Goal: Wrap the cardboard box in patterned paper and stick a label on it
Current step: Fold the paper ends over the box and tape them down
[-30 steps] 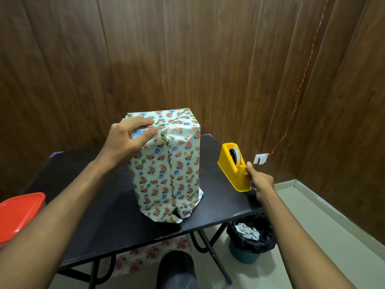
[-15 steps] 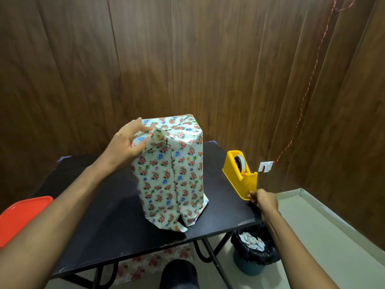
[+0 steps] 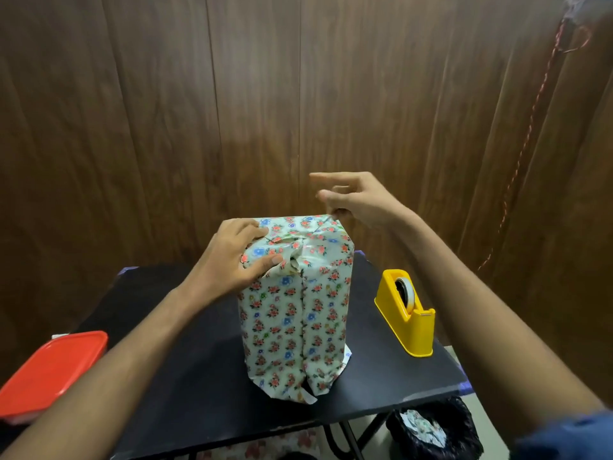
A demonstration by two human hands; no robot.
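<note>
The box wrapped in floral paper (image 3: pixel 293 313) stands upright in the middle of the black table (image 3: pixel 185 386). My left hand (image 3: pixel 232 260) grips its top left corner, fingers over the folded flaps and thumb pressing the front fold. Over the box's far right top corner hovers my right hand (image 3: pixel 355 202), its fingertips pinching something small and clear, apparently a strip of tape, which touches the paper. The index finger points left. No label is in view.
A yellow tape dispenser (image 3: pixel 406 313) stands on the table's right side. A red-lidded container (image 3: pixel 49 373) sits at the left edge. A bin with a black liner (image 3: pixel 431 429) is under the right corner. Wood panel walls close in behind.
My right hand has left the tape dispenser and risen to the box's top right corner. The left hand has stayed on the top folds. The view has moved closer.
</note>
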